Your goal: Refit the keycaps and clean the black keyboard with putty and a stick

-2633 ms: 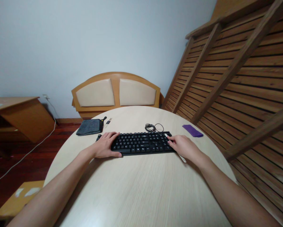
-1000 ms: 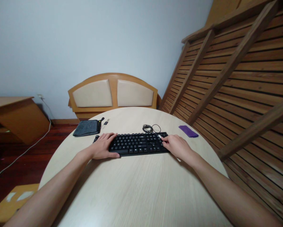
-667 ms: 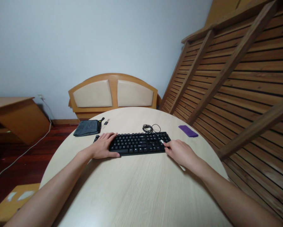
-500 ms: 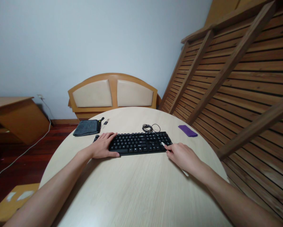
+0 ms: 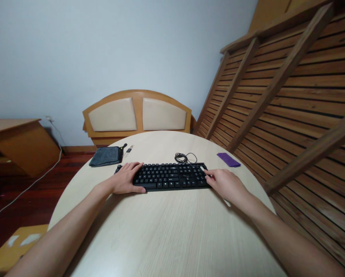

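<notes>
A black keyboard (image 5: 168, 177) lies flat on the pale round table (image 5: 172, 231). My left hand (image 5: 127, 179) spans its left end, thumb along the front edge and fingers reaching to the back edge. At the right end, my right hand (image 5: 222, 182) is closed around a slim white stick-like tool (image 5: 202, 168). The tool's white tip is over the number pad, and its other end shows below the palm. Whether the tip touches the keys I cannot tell. Behind the keyboard lies its coiled black cable (image 5: 181, 157).
A dark grey pouch (image 5: 105, 156) lies at the table's back left, with a small dark item (image 5: 129, 150) beside it. A folded purple cloth (image 5: 229, 159) is at the right. Beyond stand a headboard (image 5: 137, 111) and a slatted wooden frame (image 5: 276, 96).
My right hand has moved slightly right and away from me, taking the white tool's tip farther back over the number pad. My left hand stays on the keyboard's left end.
</notes>
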{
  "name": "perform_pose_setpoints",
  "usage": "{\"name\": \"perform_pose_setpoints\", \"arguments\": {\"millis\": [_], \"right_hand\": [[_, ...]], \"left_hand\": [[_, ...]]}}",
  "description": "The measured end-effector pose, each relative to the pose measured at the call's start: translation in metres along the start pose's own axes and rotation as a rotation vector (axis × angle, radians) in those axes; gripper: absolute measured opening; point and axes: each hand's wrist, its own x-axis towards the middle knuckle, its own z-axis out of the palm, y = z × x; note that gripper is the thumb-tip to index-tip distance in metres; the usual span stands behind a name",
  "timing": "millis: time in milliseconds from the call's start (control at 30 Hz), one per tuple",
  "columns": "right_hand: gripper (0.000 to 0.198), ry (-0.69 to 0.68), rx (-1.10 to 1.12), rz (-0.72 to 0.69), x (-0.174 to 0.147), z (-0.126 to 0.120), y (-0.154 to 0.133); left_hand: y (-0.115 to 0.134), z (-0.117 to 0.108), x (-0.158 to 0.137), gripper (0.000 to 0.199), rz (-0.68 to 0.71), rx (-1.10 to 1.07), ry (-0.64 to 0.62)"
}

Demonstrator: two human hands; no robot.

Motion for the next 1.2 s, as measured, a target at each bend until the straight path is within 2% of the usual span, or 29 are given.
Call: {"name": "perform_pose_setpoints", "arguments": {"millis": [233,467,833,1200], "right_hand": [[0.038,0.047,-0.006,0.033,0.030,0.017,0.008],[0.033,0.005,0.008,-0.035,0.032,0.017,0.011],[0.034,-0.073,-0.042,-0.048,0.004,0.006,0.006],[0.034,-0.063,-0.076,-0.052,-0.037,0.009,0.004]], "left_hand": [[0.001,-0.002,-0.001,0.116,-0.005,0.001,-0.008],[0.002,-0.002,0.000,0.115,-0.006,-0.003,0.001],[0.002,-0.003,0.000,0.118,-0.013,-0.001,-0.003],[-0.002,0.000,0.000,0.118,0.003,0.005,0.011]]}}
